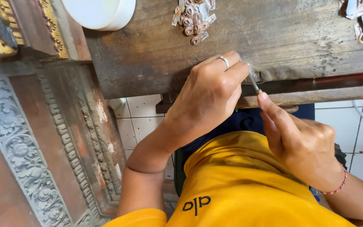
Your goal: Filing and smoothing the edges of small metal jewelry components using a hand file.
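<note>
My left hand (pixel 209 96), with a ring on one finger, rests at the near edge of a worn wooden workbench (pixel 282 38), its fingertips pinching something small that I cannot make out. In my right hand (pixel 299 141) I hold a thin metal tool (pixel 253 82), whose tip meets the left fingertips at the bench edge. A red string bracelet is on my right wrist. A heap of several small metal pieces (pixel 194 19) lies farther back on the bench.
A white round container (pixel 101 12) stands at the bench's back left. More metal pieces (pixel 360 19) lie at the back right. Carved ornamental wood panels (pixel 34 143) fill the left side. White floor tiles (pixel 141 120) show below the bench.
</note>
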